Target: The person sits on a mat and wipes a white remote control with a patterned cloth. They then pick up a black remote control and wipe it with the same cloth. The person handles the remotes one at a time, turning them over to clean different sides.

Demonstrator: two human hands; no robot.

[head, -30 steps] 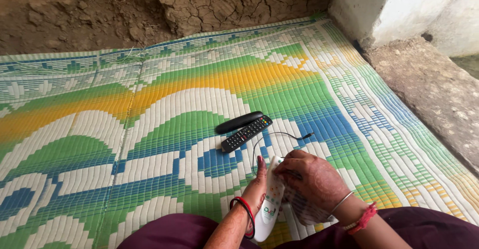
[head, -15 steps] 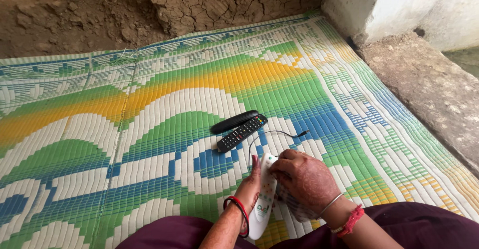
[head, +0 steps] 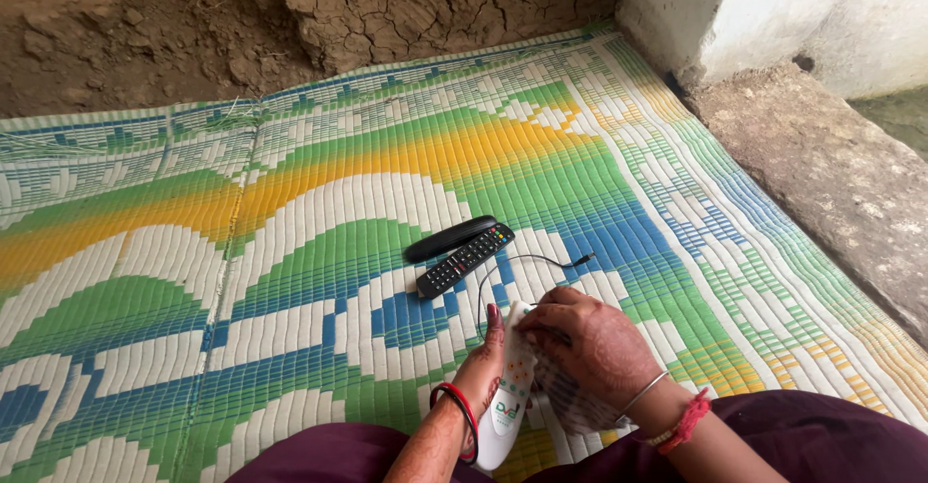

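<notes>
Two hands work low in the head view over a woven plastic mat [head: 290,212] striped in green, yellow, blue and white, spread on the ground. Behind the mat rises a cracked mud bank [head: 387,9]; to the right run a rough stone ledge [head: 831,174] and a whitewashed wall [head: 773,9].

The left hand [head: 483,372] cradles a long white remote [head: 510,396] from beneath, its fingers wrapped around the body. The right hand [head: 590,343] lies over the upper end of that remote, fingers curled down onto it; what the fingertips pinch there is hidden under the hand. A patterned cloth [head: 580,406] shows below the right hand, mostly covered.

Beyond the hands, two black remotes lie touching on the mat: a smooth one [head: 449,238] and a buttoned one [head: 464,259]. A thin black cable [head: 541,261] loops just beside them, its near end lost behind the hands. The lap in dark maroon fabric [head: 812,444] is cut off by the bottom edge.
</notes>
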